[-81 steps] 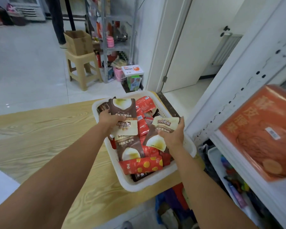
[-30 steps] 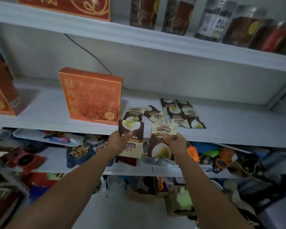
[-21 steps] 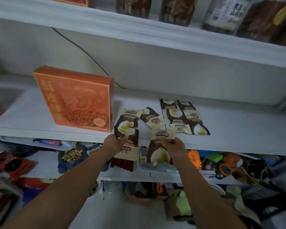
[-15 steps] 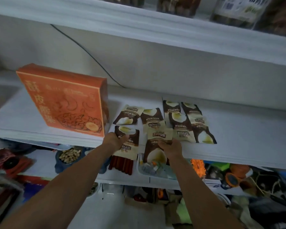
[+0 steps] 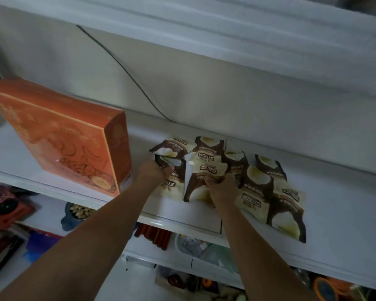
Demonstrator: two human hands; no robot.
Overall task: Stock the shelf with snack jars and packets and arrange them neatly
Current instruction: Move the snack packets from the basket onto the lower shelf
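Two packets, carried up a second ago, are now laid on the shelf [image 5: 334,192], each hand's grip closed on one: left hand [image 5: 154,170], right hand [image 5: 219,187].

Packets [image 5: 221,170] lie right of the box [image 5: 70,144], seemingly overlapping, on the shelf [image 5: 334,213].

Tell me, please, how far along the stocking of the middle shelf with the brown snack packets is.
Partly done. Several brown packets already lie flat on the white shelf, right of the orange box. In hand: the left hand and right hand each press another packet down beside them. Left: the cluster overlaps unevenly and needs straightening; no jars are in view.
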